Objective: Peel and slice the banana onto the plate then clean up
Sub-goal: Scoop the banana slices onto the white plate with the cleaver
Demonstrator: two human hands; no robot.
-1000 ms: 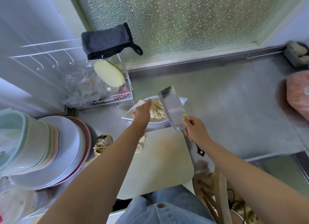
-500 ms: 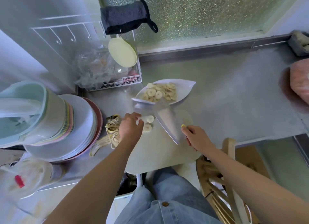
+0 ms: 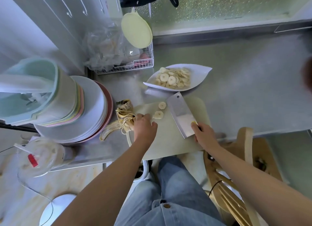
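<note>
On the counter (image 3: 244, 70), from the head view, most slices (image 3: 172, 78) lie heaped on the plate (image 3: 200, 72), just beyond the board (image 3: 168, 141). A second ago the cleaver (image 3: 181, 115) was tipped over that plate while the left hand (image 3: 145, 129) swept slices off it. Now the blade is down, low over the board's right half, with the right hand (image 3: 205, 138) wrapped round its handle. The left hand has come back to the board's left edge, fingers loosely bent with nothing visible in them. It is right beside the peel (image 3: 124, 115) and just short of two loose slices (image 3: 158, 114). I'd judge slicing done; those two still belong on the plate, then peel and board need clearing.
</note>
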